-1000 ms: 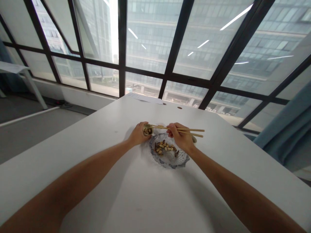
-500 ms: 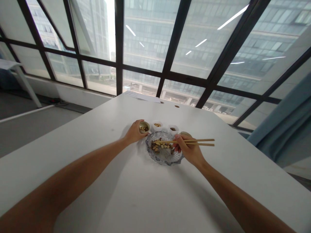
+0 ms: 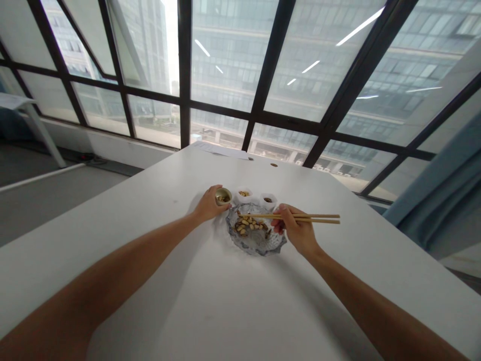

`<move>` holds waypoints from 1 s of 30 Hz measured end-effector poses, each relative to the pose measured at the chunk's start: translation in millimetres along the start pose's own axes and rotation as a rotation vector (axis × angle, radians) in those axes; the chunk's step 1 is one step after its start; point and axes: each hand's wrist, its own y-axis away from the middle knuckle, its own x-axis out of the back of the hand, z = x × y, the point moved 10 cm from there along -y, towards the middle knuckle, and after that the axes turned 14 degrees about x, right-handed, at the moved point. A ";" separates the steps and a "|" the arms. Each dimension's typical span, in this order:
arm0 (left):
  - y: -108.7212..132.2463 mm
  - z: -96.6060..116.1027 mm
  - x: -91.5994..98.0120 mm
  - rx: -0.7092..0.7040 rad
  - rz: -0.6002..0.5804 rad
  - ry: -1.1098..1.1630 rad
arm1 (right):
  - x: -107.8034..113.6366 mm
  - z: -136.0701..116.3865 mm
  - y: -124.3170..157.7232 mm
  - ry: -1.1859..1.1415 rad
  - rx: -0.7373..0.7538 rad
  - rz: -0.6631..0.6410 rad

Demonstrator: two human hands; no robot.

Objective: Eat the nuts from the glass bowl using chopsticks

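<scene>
My left hand (image 3: 209, 203) is closed around the side of a small greenish cup (image 3: 223, 192) with several nuts inside. In my right hand (image 3: 295, 225) is a pair of wooden chopsticks (image 3: 319, 218), their tips pointing left over a clear glass bowl (image 3: 259, 247). Several pale nuts (image 3: 250, 223) and some darker pieces lie in the bowl, mostly toward its far left side. Whether the tips pinch a piece is too small to tell. Just beyond the bowl stand a white cup (image 3: 243, 194) of light nuts and another white cup (image 3: 268, 200) of dark seeds.
Everything stands on a white table (image 3: 210, 301). Sheets of paper (image 3: 220, 149) lie at its far edge, near two small round table holes. Large dark-framed windows rise behind the table, and a blue curtain (image 3: 436, 195) hangs on the right.
My right hand and the chopsticks have shifted slightly right and up, with the tips near the bowl's far left part. The glass bowl has moved a little right. My left hand stays on the cup.
</scene>
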 end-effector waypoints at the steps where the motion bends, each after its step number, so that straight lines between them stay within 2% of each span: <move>1: 0.2 -0.2 0.3 0.006 0.002 -0.005 | 7.4 2.9 1.0 -0.028 -0.009 0.045; 5: 1.1 0.4 1.2 0.022 0.002 -0.019 | 35.0 22.7 15.2 -0.147 -0.094 0.214; 11: 0.7 -2.2 5.7 0.061 0.016 -0.032 | 55.3 46.2 44.1 -0.213 -0.168 0.335; 16: 1.3 -3.8 10.6 0.083 0.028 -0.036 | 57.1 56.9 50.1 -0.270 -0.191 0.387; 30: 1.3 -13.6 13.8 0.207 -0.009 -0.036 | 61.1 63.5 46.7 -0.307 -0.163 0.434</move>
